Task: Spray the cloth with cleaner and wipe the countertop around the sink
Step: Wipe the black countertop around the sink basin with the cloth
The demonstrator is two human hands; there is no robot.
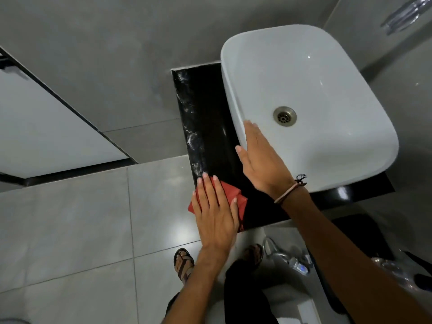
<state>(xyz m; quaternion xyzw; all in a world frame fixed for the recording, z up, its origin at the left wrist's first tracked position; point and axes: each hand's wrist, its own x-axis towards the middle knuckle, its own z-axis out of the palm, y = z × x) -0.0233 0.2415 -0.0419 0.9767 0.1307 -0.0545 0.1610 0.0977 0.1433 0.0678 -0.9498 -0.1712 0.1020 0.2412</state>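
Pressing our flat, open left hand (216, 213) on the soft, limp red cloth (230, 190) at the surface's (205, 127) front-left corner, we rest our open right hand (261, 160) on the sink (327, 73) rim.

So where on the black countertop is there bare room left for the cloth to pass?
The strip of countertop between the wall-side edge and the sink is bare ahead of the left hand, which lies flat on the red cloth. The right hand on the sink rim crowds the near corner.
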